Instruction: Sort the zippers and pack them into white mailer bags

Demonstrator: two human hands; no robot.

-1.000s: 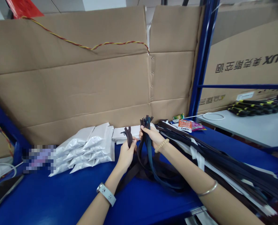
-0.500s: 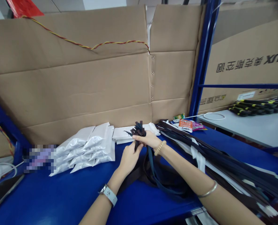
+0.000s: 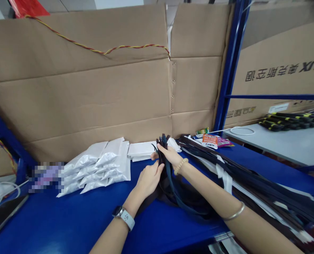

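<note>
A bunch of dark navy and brown zippers (image 3: 170, 181) rises from the blue table into my hands, its ends fanned out at the top. My right hand (image 3: 171, 155) grips the bunch near those ends, fingers wrapped round it. Just below and to the left, my left hand (image 3: 149, 178) is closed on the same zippers, thumb and fingers pinched together. The lower lengths loop and trail over the tabletop under my right forearm. A longer bundle of dark and white zippers (image 3: 252, 181) lies along the table on the right.
Stacked white packets (image 3: 106, 165) stand to the left, with flat white packets (image 3: 142, 150) behind my hands. Small snack sachets (image 3: 210, 140) lie at the back right. A cardboard wall (image 3: 93, 95) closes off the back. Blue posts (image 3: 229, 67) frame the table (image 3: 53, 224).
The zipper ends now stand more upright and sit slightly further right. My left hand has turned and slid slightly lower on the bunch; my right fingers have shifted round it.
</note>
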